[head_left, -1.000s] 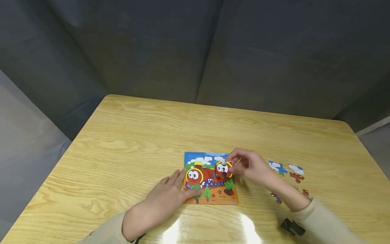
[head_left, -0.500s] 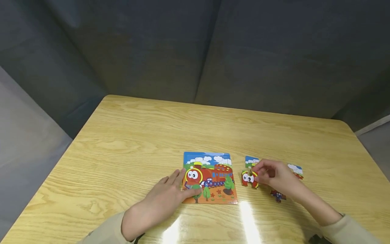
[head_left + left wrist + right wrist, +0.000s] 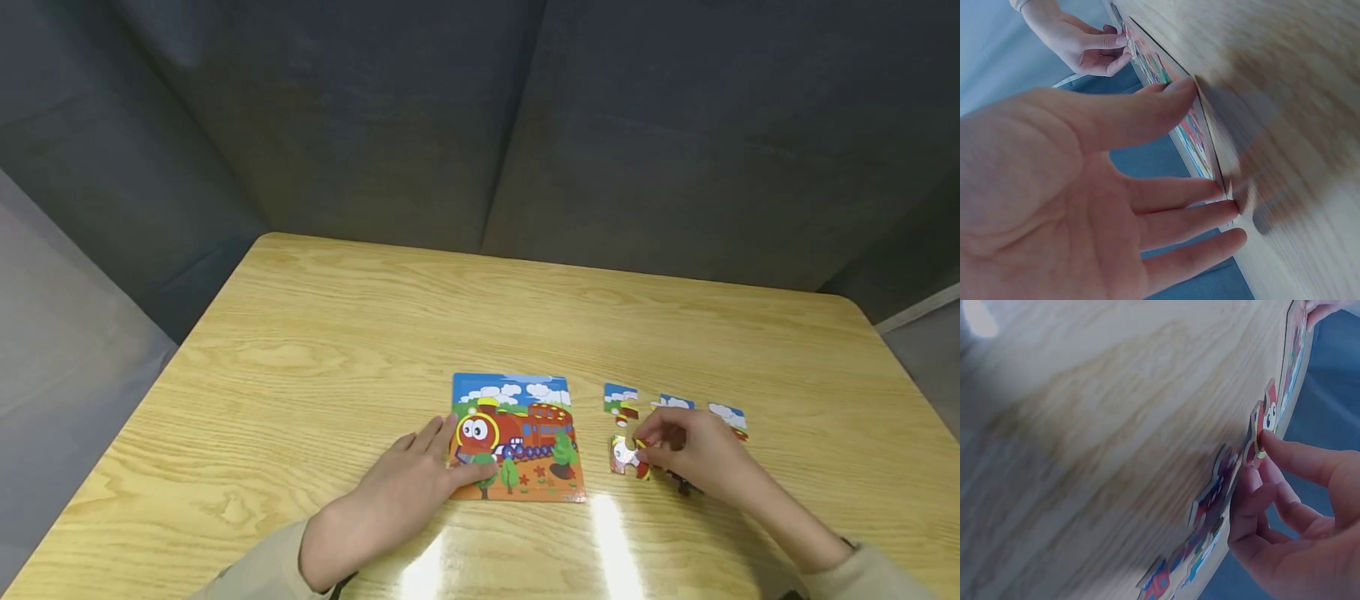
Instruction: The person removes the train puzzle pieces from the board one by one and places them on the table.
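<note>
While the left hand [image 3: 405, 487] lies along the left side of the flat, square board with the red train picture [image 3: 536, 483], its fingers are straight and a bit spread, its thumb lies over the board's lower left part, and it grasps nothing. The right hand [image 3: 693, 446] is to the right of the board. Its thumb and finger pinch a flat red and white jigsaw piece with big cartoon eyes [image 3: 621, 455]. I can't tell if that piece touches the pale wood-grain table [image 3: 337, 350].

The step in hand looks like shifting this one piece about. I think the next move calls for a light pinch and a small turn, so its bumps and dips line up.

Right of the board sit a blue, green and red piece [image 3: 621, 395], a blue and white cloud piece [image 3: 677, 402], and a cloud piece with red below [image 3: 726, 415]. A dark piece [image 3: 684, 486] peeks from under the right hand, so it could get bumped. A strip of wood splits the board from the pieces. There is much more room above the board and to its left.
</note>
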`<state>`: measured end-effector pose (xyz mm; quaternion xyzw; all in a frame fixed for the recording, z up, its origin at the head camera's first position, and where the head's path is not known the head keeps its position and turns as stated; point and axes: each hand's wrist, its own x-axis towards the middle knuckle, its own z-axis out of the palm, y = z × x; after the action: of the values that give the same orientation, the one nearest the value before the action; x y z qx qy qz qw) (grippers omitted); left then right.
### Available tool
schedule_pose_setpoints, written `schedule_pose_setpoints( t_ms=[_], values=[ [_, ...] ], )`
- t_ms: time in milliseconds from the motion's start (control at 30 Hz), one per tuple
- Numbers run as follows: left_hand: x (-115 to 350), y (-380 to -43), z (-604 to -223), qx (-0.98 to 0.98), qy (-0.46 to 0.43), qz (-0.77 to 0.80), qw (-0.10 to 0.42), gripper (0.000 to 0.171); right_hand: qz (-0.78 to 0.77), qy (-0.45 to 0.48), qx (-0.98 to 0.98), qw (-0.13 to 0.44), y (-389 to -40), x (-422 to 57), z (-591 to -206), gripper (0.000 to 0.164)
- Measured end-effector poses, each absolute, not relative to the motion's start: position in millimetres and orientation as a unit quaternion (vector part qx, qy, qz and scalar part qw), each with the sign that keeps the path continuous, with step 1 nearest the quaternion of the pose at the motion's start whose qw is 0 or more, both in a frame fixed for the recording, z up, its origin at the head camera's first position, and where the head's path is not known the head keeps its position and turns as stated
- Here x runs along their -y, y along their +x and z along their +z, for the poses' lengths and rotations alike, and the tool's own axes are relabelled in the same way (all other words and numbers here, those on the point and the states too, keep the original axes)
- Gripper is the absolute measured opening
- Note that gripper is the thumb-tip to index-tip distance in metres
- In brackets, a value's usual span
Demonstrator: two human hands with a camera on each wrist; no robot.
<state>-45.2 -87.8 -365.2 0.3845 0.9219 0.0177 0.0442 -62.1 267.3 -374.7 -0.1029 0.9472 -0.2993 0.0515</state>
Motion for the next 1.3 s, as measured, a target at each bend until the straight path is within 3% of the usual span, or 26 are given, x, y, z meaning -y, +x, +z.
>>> schedule_pose_setpoints(
  t_ms=[400,700,833,1067,1300],
  values=[
    [88.9,-45.9,-364.1,-0.922,0.385,0.008,0.037,0.065,-0.296,-0.125,-0.947,0.021,-62.2,-258.1,-372.7,0.019],
    [90.8,-47.4,-360.3,-0.919,0.389,0.039,0.054,0.057,-0.375,-0.169,-0.910,0.055,-60.8,-234.0,-368.9,0.016],
    [81.2,-47.3,-360.7,-0.907,0.418,0.032,0.041,0.050,-0.394,-0.177,-0.899,0.067,-61.7,-221.9,-370.6,0.021],
    [53.7,-48.5,-361.3,-0.884,0.465,0.001,0.043,0.052,-0.394,-0.185,-0.896,0.082,-66.8,-198.2,-371.8,0.028],
    [38.0,-51.1,-367.8,-0.873,0.486,-0.034,-0.018,0.047,-0.362,-0.191,-0.908,0.086,-69.4,-185.7,-373.1,0.032]
  ],
)
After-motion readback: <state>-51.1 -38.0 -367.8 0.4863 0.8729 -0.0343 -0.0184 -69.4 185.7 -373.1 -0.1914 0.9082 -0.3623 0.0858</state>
